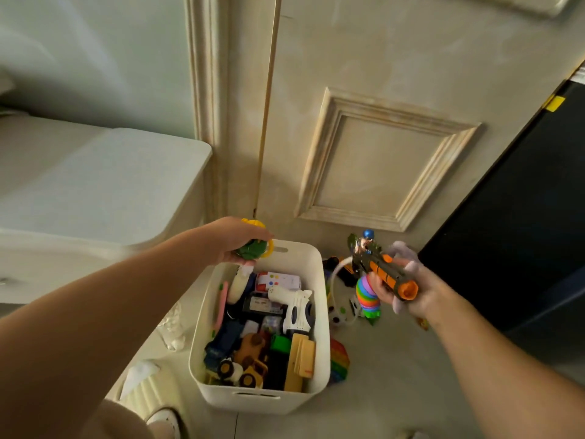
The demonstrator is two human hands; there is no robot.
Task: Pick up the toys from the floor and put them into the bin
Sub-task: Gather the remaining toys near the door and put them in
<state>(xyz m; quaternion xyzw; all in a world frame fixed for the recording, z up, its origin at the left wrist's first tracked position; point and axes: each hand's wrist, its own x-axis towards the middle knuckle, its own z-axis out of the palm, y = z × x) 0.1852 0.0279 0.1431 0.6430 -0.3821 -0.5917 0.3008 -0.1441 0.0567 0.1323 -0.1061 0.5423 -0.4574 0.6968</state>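
Nearest us, the white bin [253,403] sits on the floor, packed with toys: a wooden truck [250,346], a white toy gun [296,307], a dotted box [277,280] whose print is too blurred to read. A rainbow pop pad [339,359] lies just beside its right wall. Over the far rim, our left hand [235,239] curls round a green-and-yellow toy [253,248]. Right of the bin, our right hand [411,293] grips an orange-and-dark blaster [389,274], a rainbow slug [365,293] just beside it. Beyond stands the panelled door [380,163].

green toy [251,248] over bin [285,403], blaster [391,274] (right hand [425,288])
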